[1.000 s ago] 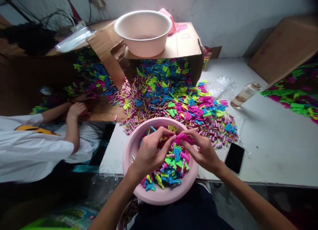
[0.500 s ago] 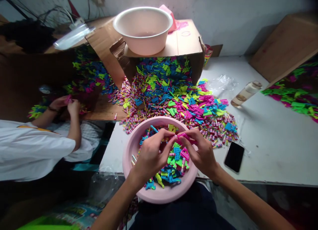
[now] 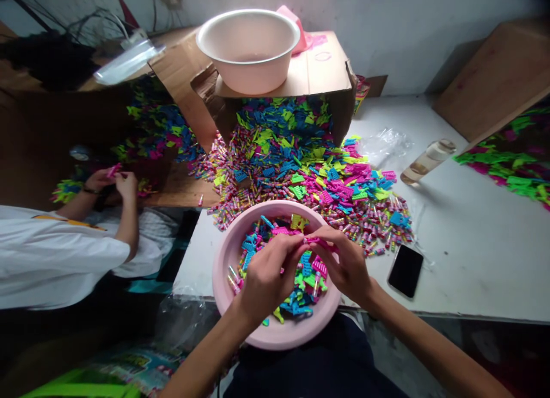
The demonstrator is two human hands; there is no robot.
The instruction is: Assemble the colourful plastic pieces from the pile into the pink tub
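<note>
Over a pink basin (image 3: 223, 266), my two hands meet fingertip to fingertip. In my right hand (image 3: 350, 266) a small bright pink plastic piece (image 3: 315, 240) is pinched between thumb and fingers. My left hand (image 3: 268, 272) is closed in a pinch at the left end of that piece, where a tiny pale bit shows; the fingers hide most of it. Inside the basin lie blue plastic pieces (image 3: 249, 249), pink, green and yellow ones, and small clear tubes with coloured filling (image 3: 317, 284).
Behind the basin spreads a heap of small tubes (image 3: 240, 197) and plastic pieces (image 3: 339, 189), spilling from a cardboard box (image 3: 326, 71) topped by another basin (image 3: 253, 77). A phone (image 3: 405, 271) and a bottle (image 3: 428, 161) stand right. A co-worker (image 3: 64, 255) sits left.
My left hand has turned slightly and its fingers have closed nearer to the pink piece, which is more covered now. The right hand has barely shifted.
</note>
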